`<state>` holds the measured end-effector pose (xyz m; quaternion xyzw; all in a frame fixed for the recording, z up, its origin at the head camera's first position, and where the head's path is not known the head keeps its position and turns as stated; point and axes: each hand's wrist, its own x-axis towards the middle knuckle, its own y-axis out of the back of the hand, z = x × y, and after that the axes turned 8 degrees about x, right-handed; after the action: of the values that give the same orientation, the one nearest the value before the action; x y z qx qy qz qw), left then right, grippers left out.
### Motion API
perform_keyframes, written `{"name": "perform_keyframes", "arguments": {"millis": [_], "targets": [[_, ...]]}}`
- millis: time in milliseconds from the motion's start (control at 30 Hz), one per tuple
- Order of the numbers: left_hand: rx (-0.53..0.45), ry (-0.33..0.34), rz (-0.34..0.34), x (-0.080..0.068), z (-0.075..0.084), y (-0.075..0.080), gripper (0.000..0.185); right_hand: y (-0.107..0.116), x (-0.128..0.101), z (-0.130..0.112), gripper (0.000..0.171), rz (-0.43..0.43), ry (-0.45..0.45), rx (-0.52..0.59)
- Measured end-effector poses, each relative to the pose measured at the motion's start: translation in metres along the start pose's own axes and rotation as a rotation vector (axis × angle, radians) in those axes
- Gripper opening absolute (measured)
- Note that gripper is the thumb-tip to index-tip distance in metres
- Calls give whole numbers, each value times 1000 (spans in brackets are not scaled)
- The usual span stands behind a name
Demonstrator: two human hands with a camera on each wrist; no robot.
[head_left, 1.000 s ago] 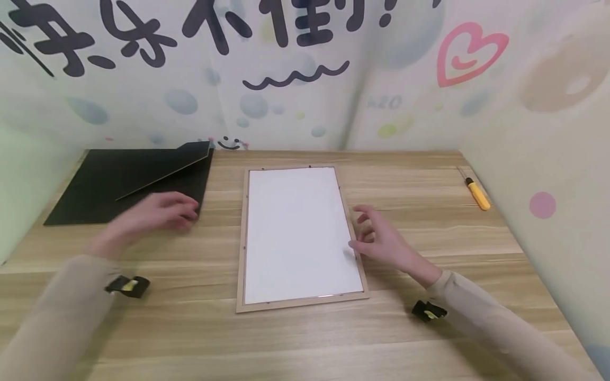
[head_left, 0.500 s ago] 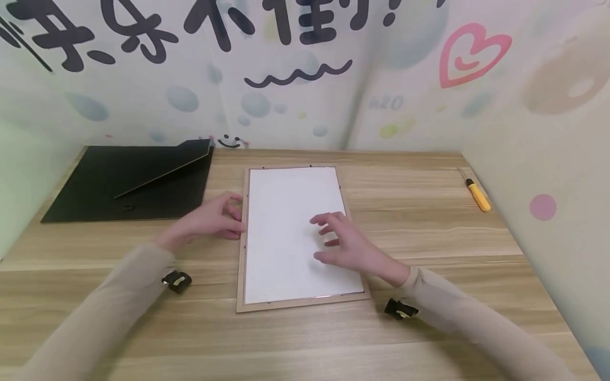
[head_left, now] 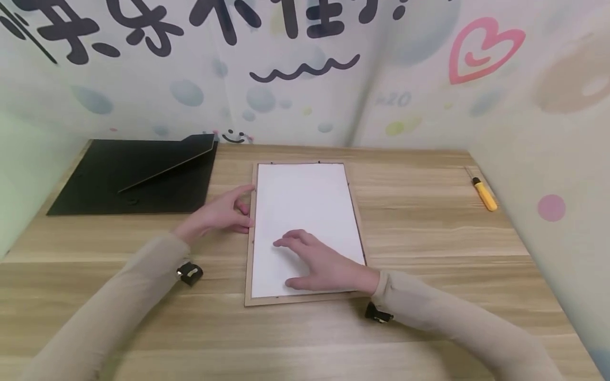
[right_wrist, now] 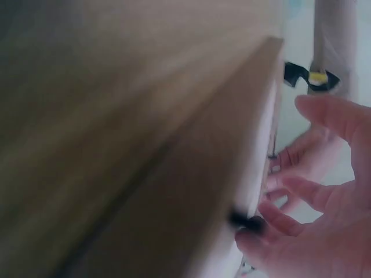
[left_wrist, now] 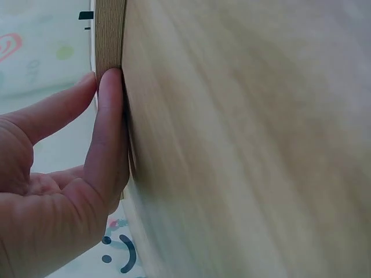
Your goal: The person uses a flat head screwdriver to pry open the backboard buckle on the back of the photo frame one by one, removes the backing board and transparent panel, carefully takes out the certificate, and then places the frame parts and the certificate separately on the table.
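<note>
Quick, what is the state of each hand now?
Left hand: open, straight fingers touching the left edge of the picture frame.
Right hand: open, fingers resting flat on the white sheet in the frame.

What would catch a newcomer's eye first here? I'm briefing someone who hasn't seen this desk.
The wooden picture frame lying at the middle of the desk, its white sheet facing up. The right hand rests flat on that sheet, while the left hand touches the frame's left edge. A black backing board lies at the far left.

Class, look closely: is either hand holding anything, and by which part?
Nothing is gripped. The left hand touches the picture frame's left edge; the right hand rests flat on its white sheet.
</note>
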<state>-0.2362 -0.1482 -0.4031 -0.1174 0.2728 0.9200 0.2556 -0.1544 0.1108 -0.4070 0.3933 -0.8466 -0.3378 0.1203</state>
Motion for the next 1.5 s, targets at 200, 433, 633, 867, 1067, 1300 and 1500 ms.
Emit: {"name": "perform_keyframes", "arguments": {"millis": [200,433,633,867,1067,1300,1500], "targets": [[25,18,5,3,3,3,90,-11,11,-5,76,-1,8,-154],[24,9,-3,4,7,3,90,-19,22,-15,91,-6,-62,-303],[51,1,-18,5,9,3,88,-22,24,-22,98,-51,-158,-392],[42,-4,-26,5,10,4,88,-21,25,-20,100,-48,-180,-444],[79,0,-27,4,10,5,88,-22,28,-19,96,-37,-177,-431],[68,9,-38,5,6,4,89,-18,31,-12,84,-3,-130,-424],[36,-11,-47,8,4,4,90,-9,28,-5,81,79,-53,-290]]}}
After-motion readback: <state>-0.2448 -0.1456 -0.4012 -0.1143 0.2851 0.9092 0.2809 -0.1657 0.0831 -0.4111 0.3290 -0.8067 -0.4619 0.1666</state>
